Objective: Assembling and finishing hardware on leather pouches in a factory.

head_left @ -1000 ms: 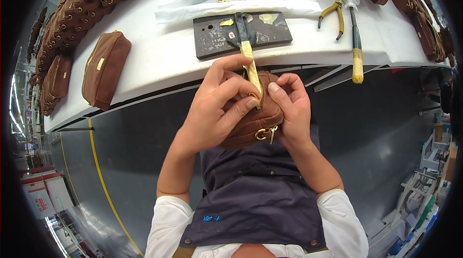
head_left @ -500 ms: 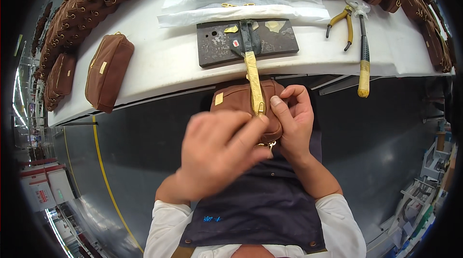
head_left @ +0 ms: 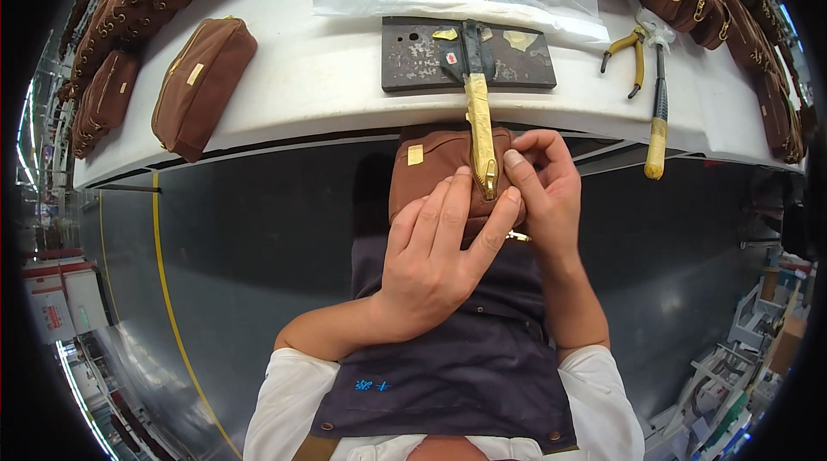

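Observation:
A brown zip pouch (head_left: 409, 185) hangs at the table's front edge, slipped over a bar wrapped in yellow tape (head_left: 479, 112) that juts toward me through its zip opening. The gold zip pull (head_left: 490, 178) lies at the near end of that opening. My left hand (head_left: 435, 258) lies on the pouch's near side, fingers stretched out and thumb apart, fingertips just left of the zip. On the right, my right hand (head_left: 551, 194) grips the pouch's side between thumb and curled fingers. The inside of the pouch is hidden.
The bar is fixed to a dark metal plate (head_left: 413, 69) on the white table (head_left: 310, 108). Pliers with yellow handles (head_left: 636, 60) and a long-handled tool with a wrapped head (head_left: 660, 103) lie right. Another brown pouch (head_left: 207, 86) lies left; many more are piled at both sides.
My left hand, blurred near the zip pull before, has opened and now lies flat on the pouch. The whole view has shifted slightly; my right hand keeps its hold.

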Available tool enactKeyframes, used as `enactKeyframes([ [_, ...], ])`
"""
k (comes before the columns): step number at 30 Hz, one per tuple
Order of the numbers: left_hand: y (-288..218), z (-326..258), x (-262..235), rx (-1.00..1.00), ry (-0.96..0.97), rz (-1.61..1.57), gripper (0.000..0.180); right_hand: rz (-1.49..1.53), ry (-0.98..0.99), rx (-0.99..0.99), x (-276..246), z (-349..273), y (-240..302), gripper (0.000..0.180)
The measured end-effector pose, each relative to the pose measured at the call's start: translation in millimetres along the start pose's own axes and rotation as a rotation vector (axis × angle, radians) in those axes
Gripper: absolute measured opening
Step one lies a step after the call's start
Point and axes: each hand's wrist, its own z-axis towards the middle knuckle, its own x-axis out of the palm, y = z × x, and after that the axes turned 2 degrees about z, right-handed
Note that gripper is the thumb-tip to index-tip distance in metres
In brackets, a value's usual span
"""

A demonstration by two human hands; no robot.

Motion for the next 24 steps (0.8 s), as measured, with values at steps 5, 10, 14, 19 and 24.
enactKeyframes([
  [5,4.1,-0.8,-2.5,0.0,-0.007,-0.066,0.045,-0.637,-0.092,-0.246,-38.7,21.6,36.6,0.01],
  [10,2.7,2.0,-7.5,-0.02,-0.005,-0.129,0.047,-1.684,-0.474,-0.628,-126.0,80.5,89.9,0.031],
  [14,4.8,0.4,-4.7,-0.028,-0.019,-0.175,0.05,-1.353,-0.183,0.037,-188.0,110.4,107.6,0.044],
  [19,4.8,-1.2,-3.5,-0.029,-0.003,-0.212,0.052,-1.81,-0.321,-0.014,-210.1,114.1,110.9,0.044],
  [24,4.6,-3.4,-4.9,-0.053,-0.01,-0.222,0.049,-0.998,-0.151,0.084,-182.6,71.9,134.5,0.027],
])
